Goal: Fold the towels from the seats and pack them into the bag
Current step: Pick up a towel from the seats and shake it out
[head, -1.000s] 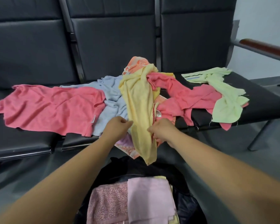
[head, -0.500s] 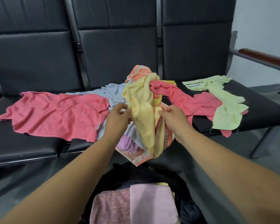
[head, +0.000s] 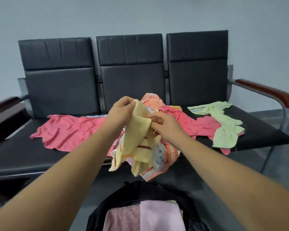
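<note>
Aloft: left grip (head: 122, 109), right grip (head: 164, 126) on towel (head: 136, 132)

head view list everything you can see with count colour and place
yellow towel: 1, pale yellow, held up above the middle seat
pink towels: 2, coral pink, one spread on the left seat, one crumpled across the middle and right seats
green towel: 1, light green, right seat
patterned towel: at least 1, orange striped, heaped on the middle seat under the yellow one
seats: 3, black, joined in a row
armrests: 2, brown, row ends
bag: 1, black, open, bottom centre in front of the seats
folded towels: 2, pink shades, inside the bag
left hand: grips the yellow towel's top edge
right hand: pinches the yellow towel
</note>
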`<state>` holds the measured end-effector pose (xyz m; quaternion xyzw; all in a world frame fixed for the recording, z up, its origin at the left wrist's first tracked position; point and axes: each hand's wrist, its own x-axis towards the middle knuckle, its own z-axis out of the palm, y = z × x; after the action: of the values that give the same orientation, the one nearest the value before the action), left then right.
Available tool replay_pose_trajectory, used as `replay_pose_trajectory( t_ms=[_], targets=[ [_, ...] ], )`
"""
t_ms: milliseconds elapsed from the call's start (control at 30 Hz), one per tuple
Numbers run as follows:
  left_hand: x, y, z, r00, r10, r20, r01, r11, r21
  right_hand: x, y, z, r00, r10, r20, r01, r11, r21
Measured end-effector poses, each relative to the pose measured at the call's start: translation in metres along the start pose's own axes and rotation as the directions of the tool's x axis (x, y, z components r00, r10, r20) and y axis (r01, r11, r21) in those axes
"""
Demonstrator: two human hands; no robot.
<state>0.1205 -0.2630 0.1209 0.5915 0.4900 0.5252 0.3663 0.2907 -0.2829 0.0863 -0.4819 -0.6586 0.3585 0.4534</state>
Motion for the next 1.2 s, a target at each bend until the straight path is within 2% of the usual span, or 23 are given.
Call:
replay_pose_trajectory(
  t_ms=[67, 133, 233, 333, 400, 467, 567, 600, 667, 700, 767, 833, 900, 967, 1100, 1200],
  targets=[
    [-0.003, 0.012, -0.011, 1.000, 0.024, -0.013, -0.023, 0.999, 0.039, -0.004, -0.016, 0.004, 0.998, -0.048, -0.035, 0.048, 0.999, -0.007],
    [-0.010, 0.022, -0.022, 1.000, 0.007, 0.027, -0.007, 1.000, -0.003, -0.009, -0.032, 0.006, 0.997, -0.065, -0.038, 0.066, 0.998, 0.025],
    [-0.025, 0.026, -0.038, 0.970, -0.095, 0.222, 0.117, 0.989, -0.086, -0.017, -0.053, 0.006, 0.995, -0.066, -0.080, 0.074, 0.992, 0.102],
    [-0.038, 0.018, -0.052, 0.939, -0.099, 0.329, 0.123, 0.991, -0.055, -0.024, -0.065, 0.008, 0.993, -0.082, -0.088, 0.088, 0.993, 0.072],
    [-0.044, 0.015, -0.061, 0.932, -0.097, 0.350, 0.139, 0.985, -0.097, -0.032, -0.067, 0.013, 0.996, -0.088, -0.007, 0.088, 0.996, 0.018],
    [-0.050, 0.018, -0.068, 0.935, -0.089, 0.344, 0.151, 0.975, -0.160, -0.041, -0.067, 0.014, 0.984, -0.039, 0.173, 0.042, 0.999, -0.016],
    [-0.059, 0.031, -0.075, 0.921, -0.060, 0.384, 0.105, 0.990, -0.098, -0.050, -0.075, 0.002, 0.854, 0.160, 0.495, -0.056, 0.974, -0.218],
    [-0.062, 0.037, -0.076, 0.903, -0.048, 0.427, 0.072, 0.997, -0.041, -0.051, -0.081, -0.003, 0.828, 0.203, 0.522, -0.044, 0.953, -0.300],
    [-0.067, 0.050, -0.076, 0.856, -0.003, 0.516, -0.028, 0.998, 0.051, -0.050, -0.090, -0.007, 0.870, 0.171, 0.462, 0.000, 0.937, -0.348],
    [-0.068, 0.056, -0.075, 0.833, 0.018, 0.553, -0.075, 0.994, 0.081, -0.052, -0.095, -0.007, 0.889, 0.131, 0.438, 0.012, 0.951, -0.307],
    [-0.070, 0.069, -0.073, 0.803, 0.032, 0.595, -0.126, 0.985, 0.116, -0.054, -0.101, -0.002, 0.878, 0.096, 0.469, -0.010, 0.983, -0.182],
    [-0.069, 0.075, -0.074, 0.814, 0.049, 0.579, -0.171, 0.973, 0.158, -0.057, -0.102, 0.001, 0.891, 0.079, 0.446, 0.023, 0.976, -0.218],
    [-0.068, 0.075, -0.078, 0.847, 0.085, 0.524, -0.210, 0.960, 0.184, -0.061, -0.111, 0.000, 0.943, -0.006, 0.332, 0.090, 0.966, -0.240],
    [-0.067, 0.073, -0.083, 0.862, 0.092, 0.498, -0.150, 0.985, 0.079, -0.063, -0.123, 0.001, 0.962, -0.074, 0.262, 0.110, 0.986, -0.124],
    [-0.070, 0.080, -0.086, 0.883, 0.121, 0.453, -0.039, 0.982, -0.185, -0.068, -0.151, 0.008, 0.953, -0.099, 0.288, 0.041, 0.979, 0.200],
    [-0.069, 0.088, -0.097, 0.884, 0.108, 0.454, -0.007, 0.976, -0.217, -0.057, -0.155, 0.002, 0.967, -0.076, 0.244, -0.001, 0.953, 0.303]
  ],
)
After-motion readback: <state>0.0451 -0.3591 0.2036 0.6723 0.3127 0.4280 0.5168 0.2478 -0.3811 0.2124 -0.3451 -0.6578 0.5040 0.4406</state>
